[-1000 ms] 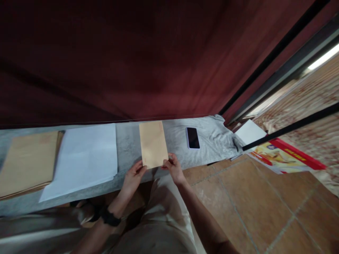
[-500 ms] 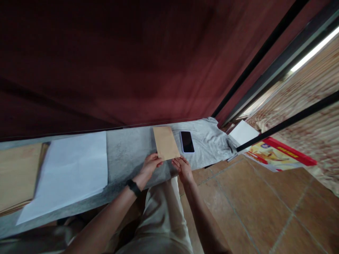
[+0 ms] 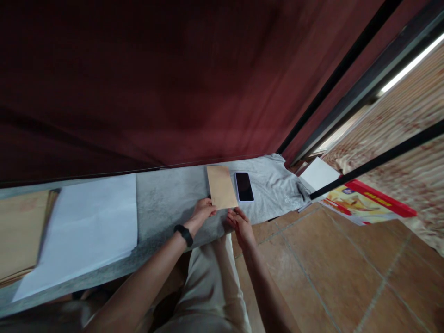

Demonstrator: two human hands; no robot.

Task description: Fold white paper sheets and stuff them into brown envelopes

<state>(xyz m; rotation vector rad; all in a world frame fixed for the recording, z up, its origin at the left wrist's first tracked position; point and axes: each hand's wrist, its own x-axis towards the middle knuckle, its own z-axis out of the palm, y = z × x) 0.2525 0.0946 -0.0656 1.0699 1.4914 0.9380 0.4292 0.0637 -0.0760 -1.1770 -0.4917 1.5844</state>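
A small flat brown paper envelope (image 3: 223, 187) lies on the grey cloth of a long narrow surface. My left hand (image 3: 202, 210), with a black band on the wrist, pinches its lower left corner between thumb and fingers. Just below the lower right corner is my right hand (image 3: 241, 226), its fingers loosely bent and apart. Whether a fingertip there still touches the paper is hard to tell. To the right of the envelope, a phone (image 3: 244, 187) with a dark screen and a pale case lies face up.
White paper sheets (image 3: 92, 222) lie on the grey cloth (image 3: 166, 199) at the left, beside a stack of larger brown paper (image 3: 22, 233). A dark red wall (image 3: 173, 106) rises behind. At right are a black bar (image 3: 381, 152), a red and yellow box (image 3: 367, 201) and tiled floor.
The envelope has shifted slightly right, closer to the phone, with my left hand moving along. My right hand has come a little down and away from the envelope's corner.
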